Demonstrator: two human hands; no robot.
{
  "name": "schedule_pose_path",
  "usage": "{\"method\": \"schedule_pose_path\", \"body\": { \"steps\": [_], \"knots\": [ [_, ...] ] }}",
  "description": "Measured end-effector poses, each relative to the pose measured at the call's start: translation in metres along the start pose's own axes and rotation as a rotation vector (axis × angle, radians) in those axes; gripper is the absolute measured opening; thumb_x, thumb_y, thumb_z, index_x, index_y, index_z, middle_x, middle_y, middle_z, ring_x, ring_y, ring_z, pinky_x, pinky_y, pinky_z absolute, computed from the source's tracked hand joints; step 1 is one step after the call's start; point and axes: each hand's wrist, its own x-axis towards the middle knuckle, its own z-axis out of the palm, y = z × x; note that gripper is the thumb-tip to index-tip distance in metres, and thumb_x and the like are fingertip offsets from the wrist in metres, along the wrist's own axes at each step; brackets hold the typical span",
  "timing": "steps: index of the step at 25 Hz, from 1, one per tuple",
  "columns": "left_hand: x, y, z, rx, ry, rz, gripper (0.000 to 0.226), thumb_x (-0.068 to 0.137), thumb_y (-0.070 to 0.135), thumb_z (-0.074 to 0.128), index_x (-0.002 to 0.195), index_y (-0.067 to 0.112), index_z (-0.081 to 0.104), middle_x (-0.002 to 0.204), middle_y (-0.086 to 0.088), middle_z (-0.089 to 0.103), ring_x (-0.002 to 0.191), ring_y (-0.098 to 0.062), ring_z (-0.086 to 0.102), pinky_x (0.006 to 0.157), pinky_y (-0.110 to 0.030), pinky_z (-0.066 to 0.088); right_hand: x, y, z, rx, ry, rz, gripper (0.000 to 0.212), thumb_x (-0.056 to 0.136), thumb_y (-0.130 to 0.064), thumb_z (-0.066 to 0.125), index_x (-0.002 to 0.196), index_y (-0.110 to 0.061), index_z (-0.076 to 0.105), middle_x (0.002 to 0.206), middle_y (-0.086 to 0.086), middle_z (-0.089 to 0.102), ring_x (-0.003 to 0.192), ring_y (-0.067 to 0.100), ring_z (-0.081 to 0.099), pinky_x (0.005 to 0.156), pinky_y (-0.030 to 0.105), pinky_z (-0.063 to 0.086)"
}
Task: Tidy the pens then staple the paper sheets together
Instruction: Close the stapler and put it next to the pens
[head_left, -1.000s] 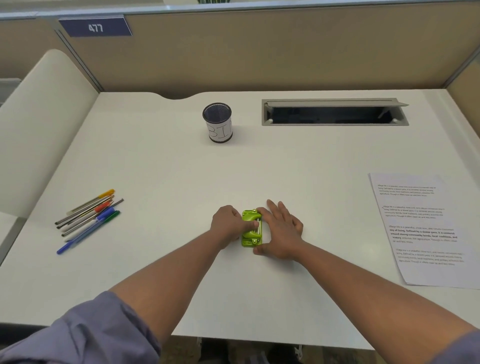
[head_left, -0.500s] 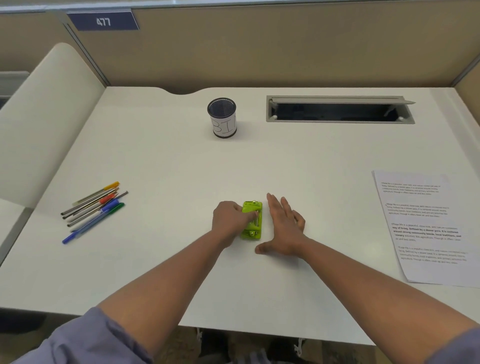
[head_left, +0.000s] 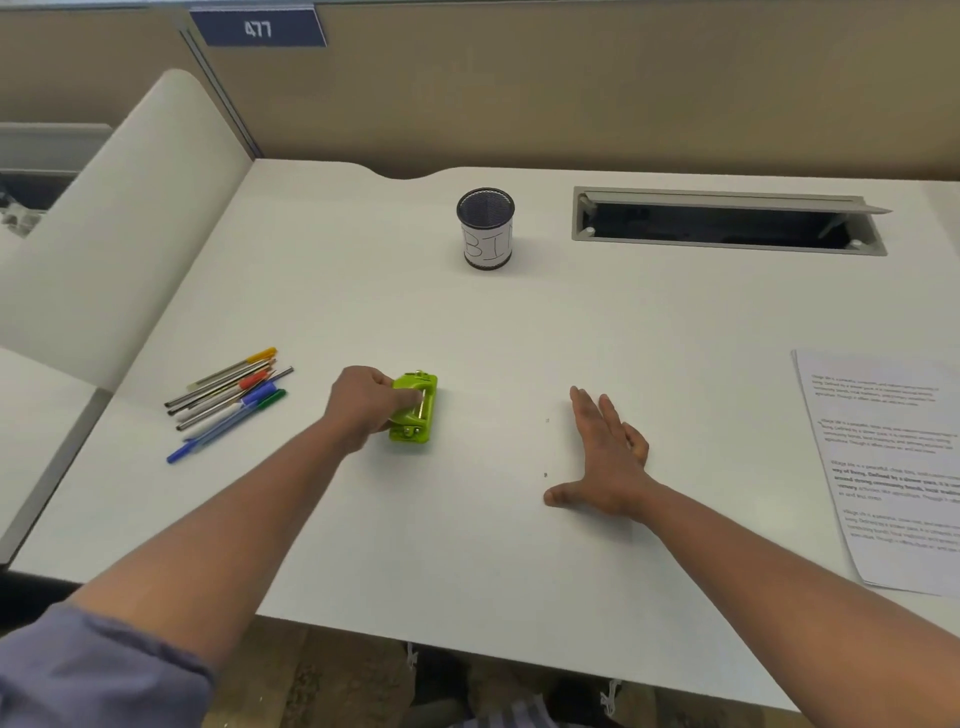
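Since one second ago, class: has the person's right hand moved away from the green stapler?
Yes. The right hand has moved rightward off the stapler, toward the paper sheets; bare desk now separates them.

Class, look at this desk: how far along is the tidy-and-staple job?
Nothing looks finished. The pens lie loose on the desk, outside the mesh cup. In hand: the left hand grips the green stapler; the right hand rests flat, empty. Left: potting pens, stapling the paper sheets.

The paper sheets (head_left: 893, 467) run off the right edge, their print too small to read. The left hand (head_left: 363, 402) covers the green stapler's (head_left: 415, 410) left side.
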Motion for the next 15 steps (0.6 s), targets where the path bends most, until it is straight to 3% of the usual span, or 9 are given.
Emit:
{"method": "schedule_pose_path", "body": {
  "steps": [10,13,15],
  "knots": [
    [0.031,-0.023,-0.057,0.08,0.05,-0.056,0.035,0.068,0.014,0.093,0.078,0.008,0.06,0.084,-0.017,0.069,0.076,-0.029,0.069,0.078,-0.049,0.063,0.001,-0.001,0.002,-0.008,-0.006,0.003,0.14,0.052,-0.07,0.073,0.15,-0.047,-0.024,0.161,-0.028,-0.022,0.144,-0.002,-0.033,0.116,0.032,-0.007],
    [0.032,-0.023,-0.057,0.133,0.07,-0.045,0.035,0.069,0.018,0.092,0.077,0.009,0.058,0.08,-0.012,0.065,0.076,-0.029,0.064,0.074,-0.043,0.06,0.001,0.0,0.001,-0.016,-0.002,-0.006,0.139,0.052,-0.07,0.073,0.15,-0.049,-0.025,0.159,-0.03,-0.023,0.143,-0.003,-0.034,0.115,0.031,-0.008],
    [0.03,-0.021,-0.055,0.188,0.103,-0.035,0.038,0.069,0.027,0.091,0.086,0.011,0.06,0.089,-0.008,0.064,0.085,-0.028,0.061,0.071,-0.038,0.053,0.002,0.0,0.002,-0.017,-0.002,-0.008,0.139,0.053,-0.07,0.074,0.15,-0.049,-0.023,0.159,-0.03,-0.024,0.143,-0.004,-0.034,0.116,0.031,-0.008]
  ]
}}
